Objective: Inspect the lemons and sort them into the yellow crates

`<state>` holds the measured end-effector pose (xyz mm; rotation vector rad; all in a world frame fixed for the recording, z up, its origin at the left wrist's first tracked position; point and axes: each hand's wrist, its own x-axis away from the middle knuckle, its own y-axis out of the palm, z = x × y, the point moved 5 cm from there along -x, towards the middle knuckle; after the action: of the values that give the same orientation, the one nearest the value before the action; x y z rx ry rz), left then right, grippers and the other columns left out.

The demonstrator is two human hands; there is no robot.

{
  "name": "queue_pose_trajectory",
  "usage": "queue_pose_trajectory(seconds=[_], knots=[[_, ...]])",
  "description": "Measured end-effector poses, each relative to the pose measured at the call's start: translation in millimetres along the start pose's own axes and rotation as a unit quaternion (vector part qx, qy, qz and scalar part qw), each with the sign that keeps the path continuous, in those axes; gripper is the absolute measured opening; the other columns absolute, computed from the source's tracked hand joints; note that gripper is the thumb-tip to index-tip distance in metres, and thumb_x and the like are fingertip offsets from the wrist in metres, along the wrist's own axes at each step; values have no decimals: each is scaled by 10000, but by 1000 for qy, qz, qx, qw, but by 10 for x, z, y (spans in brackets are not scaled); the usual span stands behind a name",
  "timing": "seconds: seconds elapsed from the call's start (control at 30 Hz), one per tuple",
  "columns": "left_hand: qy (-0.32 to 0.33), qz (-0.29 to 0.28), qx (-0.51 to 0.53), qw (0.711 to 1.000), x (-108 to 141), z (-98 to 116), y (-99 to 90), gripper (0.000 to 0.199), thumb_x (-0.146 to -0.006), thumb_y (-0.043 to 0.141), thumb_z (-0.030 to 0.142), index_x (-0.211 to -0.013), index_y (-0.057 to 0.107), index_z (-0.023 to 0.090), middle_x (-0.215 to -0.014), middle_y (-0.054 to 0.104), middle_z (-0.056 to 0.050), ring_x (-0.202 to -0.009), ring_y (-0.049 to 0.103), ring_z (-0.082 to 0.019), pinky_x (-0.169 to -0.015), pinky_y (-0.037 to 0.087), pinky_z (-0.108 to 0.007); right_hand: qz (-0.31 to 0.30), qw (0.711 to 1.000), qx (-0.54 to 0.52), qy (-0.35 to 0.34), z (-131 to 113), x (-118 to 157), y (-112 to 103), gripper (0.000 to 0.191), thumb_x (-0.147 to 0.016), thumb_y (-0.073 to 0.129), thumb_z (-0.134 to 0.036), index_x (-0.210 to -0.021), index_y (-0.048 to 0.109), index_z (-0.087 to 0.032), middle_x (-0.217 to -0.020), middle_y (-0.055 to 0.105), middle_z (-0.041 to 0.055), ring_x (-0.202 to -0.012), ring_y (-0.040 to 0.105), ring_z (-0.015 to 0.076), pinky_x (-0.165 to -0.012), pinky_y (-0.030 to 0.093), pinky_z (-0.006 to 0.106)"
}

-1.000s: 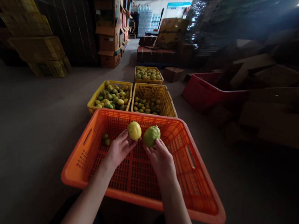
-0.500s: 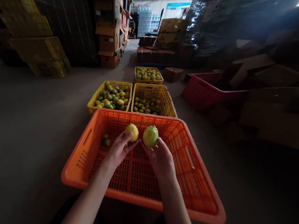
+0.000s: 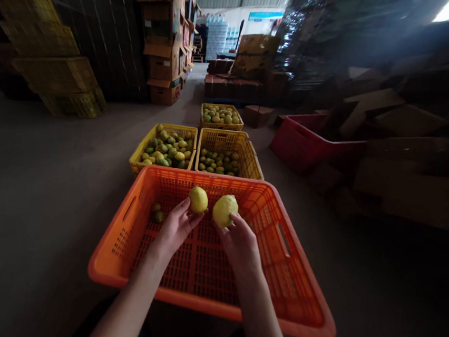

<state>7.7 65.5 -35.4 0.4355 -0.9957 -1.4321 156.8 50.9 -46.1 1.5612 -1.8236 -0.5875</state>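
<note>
Over the orange crate (image 3: 211, 306), my left hand (image 3: 177, 225) holds a yellow lemon (image 3: 198, 200) on its fingertips, thumb at the fruit's left side. Beside it, my right hand (image 3: 243, 242) grips a larger, bumpy yellow-green lemon (image 3: 224, 211) between thumb and fingers. A small gap separates the two fruits. Down in the crate's left part lie a few small dark green fruits (image 3: 158, 216); the rest of the slatted bottom that shows is bare.
Beyond the orange crate stand a left yellow crate (image 3: 133, 161), a right yellow crate (image 3: 254, 163) and a farther yellow crate (image 3: 221, 126), all with fruit. A red bin (image 3: 299, 143) and cardboard (image 3: 418, 176) lie right; boxes (image 3: 165, 67) are stacked behind.
The lemon in my right hand has turned, showing a yellower side, and my right thumb now lies on its front. My left hand keeps its lemon, turned slightly. The view has shifted a little.
</note>
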Motion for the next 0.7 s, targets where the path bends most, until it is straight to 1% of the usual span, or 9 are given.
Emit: queue_pose_trajectory(seconds=[0.1,0.2,0.27,0.33,0.43,0.5,0.57,0.63,0.7], knots=[[-6,7,17,1000,-1,-5,-9,133,-874,591,132,-979,668,106,-943,716,-90,-824,711,-182,-739,605,-266,2,996,-60,65,7,53,64,144,-617,772,-200,-740,697,-199,-807,761,35,-745,717,186,-683,611,272],[-2,32,29,999,-18,-11,-30,125,-904,546,133,-969,652,143,-909,711,-61,-768,702,-154,-671,597,-240,-2,990,-102,96,12,84,102,210,-594,762,-169,-789,689,-196,-781,755,42,-702,713,191,-638,607,282],[-6,56,20,998,-32,-22,-44,108,-915,560,178,-959,653,147,-876,703,-55,-724,691,-142,-614,577,-210,-6,990,-104,95,14,80,101,243,-596,758,-167,-826,685,-201,-805,756,44,-699,709,188,-647,608,292],[-9,66,2,998,-38,-29,-48,130,-900,614,242,-954,667,137,-857,697,-59,-689,676,-136,-583,561,-197,6,992,-97,85,22,66,75,240,-606,766,-183,-831,683,-199,-824,756,38,-717,708,185,-670,612,302],[21,51,-27,998,-30,-9,-44,202,-797,754,276,-925,692,132,-852,699,-48,-669,652,-116,-621,561,-198,44,994,-83,53,24,47,27,206,-614,803,-228,-781,684,-205,-782,747,12,-716,703,175,-630,601,273],[33,38,-47,998,-22,-6,-51,286,-699,840,290,-893,704,130,-837,702,-39,-669,642,-107,-648,556,-200,48,996,-71,34,26,40,30,214,-614,825,-260,-783,704,-208,-792,748,12,-711,694,166,-611,588,252],[32,22,-66,997,-24,-16,-58,393,-626,885,361,-896,712,133,-844,708,-43,-710,650,-122,-674,547,-217,35,998,-50,26,32,36,55,264,-620,832,-294,-850,737,-205,-861,757,23,-744,691,162,-626,581,244],[36,9,-92,995,-37,-25,-63,510,-588,884,472,-937,715,140,-871,714,-56,-787,664,-157,-716,540,-249,28,999,-15,22,39,37,70,314,-633,828,-338,-904,752,-200,-919,758,33,-799,693,175,-643,573,251],[50,4,-136,989,-51,-20,-66,590,-578,850,579,-946,709,139,-886,713,-70,-855,667,-194,-759,534,-286,34,998,40,17,38,46,66,336,-648,817,-404,-893,758,-182,-893,757,48,-828,694,203,-644,560,268]])
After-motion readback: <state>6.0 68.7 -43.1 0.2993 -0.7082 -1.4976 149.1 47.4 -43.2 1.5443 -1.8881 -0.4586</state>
